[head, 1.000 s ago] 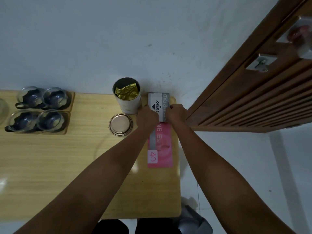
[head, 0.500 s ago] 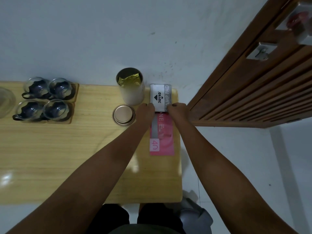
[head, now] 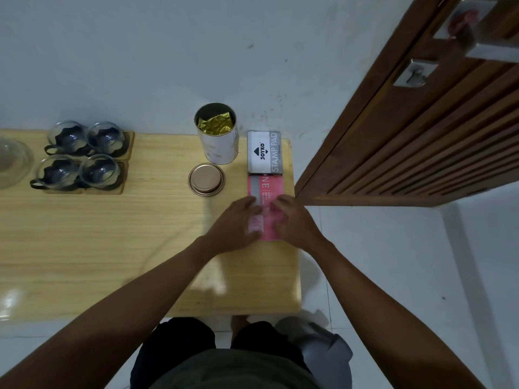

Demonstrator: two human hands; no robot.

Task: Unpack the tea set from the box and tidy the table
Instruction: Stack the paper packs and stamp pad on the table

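A flat pink packet (head: 266,189) lies along the right edge of the wooden table (head: 98,248). My left hand (head: 238,223) and my right hand (head: 292,220) rest on its near half, fingers spread over it. Beyond it lies a grey stamp pad box (head: 264,153), free of both hands. An open tea tin (head: 217,134) with a gold foil bag inside stands left of the box, its round lid (head: 207,179) flat in front. Several glass cups (head: 81,155) sit on wooden coasters at the far left.
A clear glass bowl (head: 11,161) shows at the left frame edge. A brown wooden door (head: 407,130) stands close to the table's right end. The wall runs right behind the table. My legs and a grey slipper (head: 323,341) are below the near edge.
Both hands let go of the stamp pad box and drew back toward me onto the pink packet. The box stays at the far right corner.
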